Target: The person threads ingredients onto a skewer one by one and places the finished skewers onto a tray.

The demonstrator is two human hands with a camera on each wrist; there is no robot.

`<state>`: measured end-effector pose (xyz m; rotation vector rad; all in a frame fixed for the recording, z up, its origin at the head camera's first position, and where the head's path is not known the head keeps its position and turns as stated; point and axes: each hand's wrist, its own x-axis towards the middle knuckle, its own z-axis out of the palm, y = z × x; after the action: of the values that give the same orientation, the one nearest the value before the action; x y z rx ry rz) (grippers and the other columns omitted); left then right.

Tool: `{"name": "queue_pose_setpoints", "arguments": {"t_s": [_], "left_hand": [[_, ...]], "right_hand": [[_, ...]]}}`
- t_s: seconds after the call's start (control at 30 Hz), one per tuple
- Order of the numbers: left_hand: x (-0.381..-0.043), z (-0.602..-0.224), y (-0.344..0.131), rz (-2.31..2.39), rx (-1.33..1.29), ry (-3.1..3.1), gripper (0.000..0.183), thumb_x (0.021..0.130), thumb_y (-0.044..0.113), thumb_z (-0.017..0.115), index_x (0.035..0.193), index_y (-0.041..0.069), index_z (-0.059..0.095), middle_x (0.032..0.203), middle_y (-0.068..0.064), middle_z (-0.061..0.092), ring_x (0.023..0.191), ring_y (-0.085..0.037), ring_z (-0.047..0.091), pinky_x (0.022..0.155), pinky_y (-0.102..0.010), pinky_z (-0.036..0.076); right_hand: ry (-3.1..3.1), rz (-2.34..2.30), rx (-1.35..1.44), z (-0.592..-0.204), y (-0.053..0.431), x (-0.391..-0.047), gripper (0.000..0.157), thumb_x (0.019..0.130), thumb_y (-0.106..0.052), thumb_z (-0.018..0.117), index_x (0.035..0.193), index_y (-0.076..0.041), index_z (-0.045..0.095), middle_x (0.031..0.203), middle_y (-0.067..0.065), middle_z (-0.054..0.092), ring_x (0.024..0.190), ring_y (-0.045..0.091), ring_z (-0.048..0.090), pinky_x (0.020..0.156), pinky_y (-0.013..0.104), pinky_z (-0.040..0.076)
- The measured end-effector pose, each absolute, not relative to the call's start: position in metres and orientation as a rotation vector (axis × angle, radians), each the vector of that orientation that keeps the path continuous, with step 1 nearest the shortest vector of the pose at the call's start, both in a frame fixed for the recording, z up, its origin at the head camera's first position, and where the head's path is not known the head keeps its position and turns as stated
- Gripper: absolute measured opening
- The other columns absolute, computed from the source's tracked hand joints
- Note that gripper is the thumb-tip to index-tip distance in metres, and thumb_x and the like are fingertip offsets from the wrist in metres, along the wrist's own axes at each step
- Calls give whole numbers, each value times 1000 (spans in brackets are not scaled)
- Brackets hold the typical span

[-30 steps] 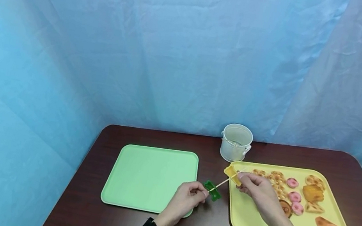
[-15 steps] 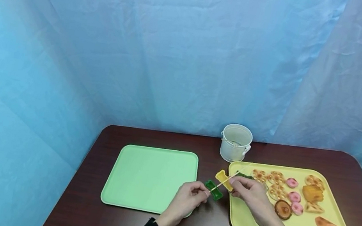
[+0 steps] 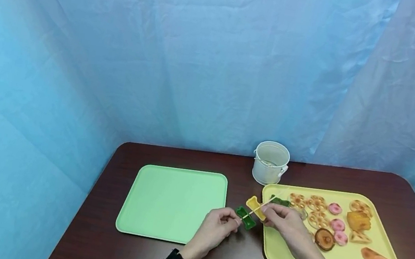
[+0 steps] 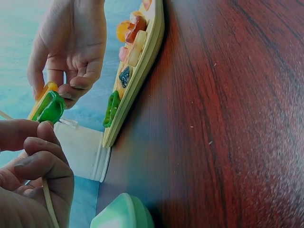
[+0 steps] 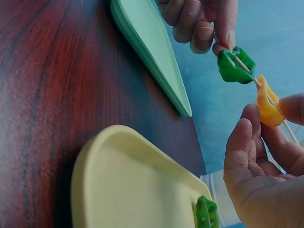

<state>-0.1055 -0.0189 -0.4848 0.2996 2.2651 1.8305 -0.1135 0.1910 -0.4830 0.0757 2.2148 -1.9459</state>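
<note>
My left hand grips a thin wooden skewer, with its fingertips right at a green pepper piece threaded on the stick. The skewer's lower end trails out below that hand in the left wrist view. Farther up the stick, a yellow pepper piece is also threaded on, close to the green one with a short gap between. My right hand pinches the yellow piece between thumb and fingers, over the left edge of the yellow tray. The skewer's far tip sticks out beyond the yellow piece.
On the yellow tray lie another green pepper piece, a round brown mushroom-like piece, pink rings and several tan food pieces. A white bucket stands behind it. A light green tray sits at the left.
My right hand has moved left and slightly down, bringing the yellow pepper piece along the skewer nearer the green one. Over the last half second both hands have hardly moved.
</note>
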Motion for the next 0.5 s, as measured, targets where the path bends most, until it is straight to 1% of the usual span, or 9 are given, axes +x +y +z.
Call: {"name": "queue_pose_setpoints", "arguments": {"t_s": [0.1, 0.2, 0.33, 0.4, 0.5], "left_hand": [[-107, -489, -19, 1821, 290, 2250, 16, 91, 12, 62, 84, -2, 68, 66, -6, 60, 53, -19, 51, 46, -19, 38], [-109, -495, -22, 1810, 284, 2236, 20, 90, 15, 62, 86, -3, 68, 68, -10, 62, 55, -22, 52, 47, -20, 40], [-110, -497, -29, 1808, 273, 2225, 21, 90, 15, 62, 88, -5, 68, 71, -18, 64, 58, -28, 53, 50, -22, 41], [-111, -498, -33, 1815, 259, 2220, 21, 90, 15, 62, 89, -5, 69, 72, -18, 64, 60, -29, 54, 52, -22, 42], [-111, -500, -40, 1822, 232, 2218, 21, 89, 15, 63, 90, -5, 69, 73, -17, 64, 62, -26, 55, 53, -20, 40]], "right_hand": [[2216, -1941, 81, -484, 191, -113, 43, 93, -32, 62, 110, 7, 65, 106, 13, 63, 88, 17, 60, 80, 33, 53], [2225, -1940, 58, -484, 197, -113, 46, 95, -33, 60, 115, 8, 64, 111, 14, 63, 89, 17, 61, 81, 32, 53], [2273, -1933, 64, -479, 210, -116, 56, 97, -40, 53, 124, 8, 60, 116, 20, 62, 94, 23, 62, 82, 33, 52], [2345, -1908, 79, -476, 216, -119, 59, 98, -43, 50, 125, 8, 59, 116, 23, 63, 95, 26, 63, 82, 34, 52], [2519, -1793, 75, -473, 225, -123, 57, 98, -44, 49, 123, 7, 62, 110, 23, 66, 92, 28, 65, 78, 36, 54]]}}
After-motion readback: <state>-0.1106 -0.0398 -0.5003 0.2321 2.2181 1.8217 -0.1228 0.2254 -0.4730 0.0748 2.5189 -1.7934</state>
